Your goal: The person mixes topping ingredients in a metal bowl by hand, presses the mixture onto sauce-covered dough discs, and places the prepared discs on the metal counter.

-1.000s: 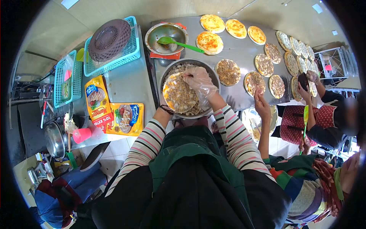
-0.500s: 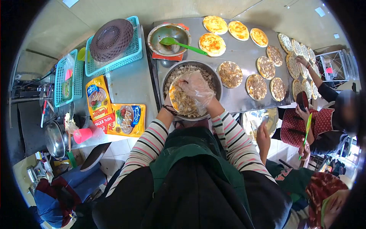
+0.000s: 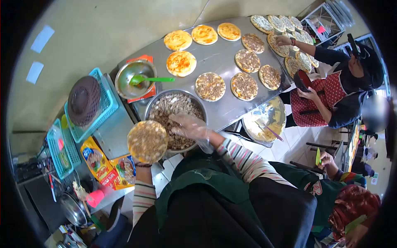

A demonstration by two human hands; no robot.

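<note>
Mostly hidden under a small pizza (image 3: 147, 141), my left hand (image 3: 139, 161) holds it up by the near left rim of the steel bowl. Brown and pale chopped topping covers this pizza. Inside the bowl (image 3: 205, 110) is a heap of the same chopped topping (image 3: 175, 105). My right hand (image 3: 191, 127), in a clear plastic glove, is over the right side of the heap with its fingers stretched out and nothing visible in them. Topped pizzas (image 3: 210, 87) lie on the steel table beyond the bowl, and sauce-covered ones (image 3: 181, 63) lie farther back.
A smaller steel bowl (image 3: 120, 84) with a green spatula (image 3: 159, 79) stands behind the topping bowl. Turquoise baskets (image 3: 108, 108) and yellow packets (image 3: 99, 165) are at left. At right, a co-worker (image 3: 316, 99) reaches over more pizzas. A large basin (image 3: 252, 118) sits below the table's right side.
My hands have moved apart: the left has carried the pizza leftward off the bowl, while the right stays over the topping. The view has turned rightward.
</note>
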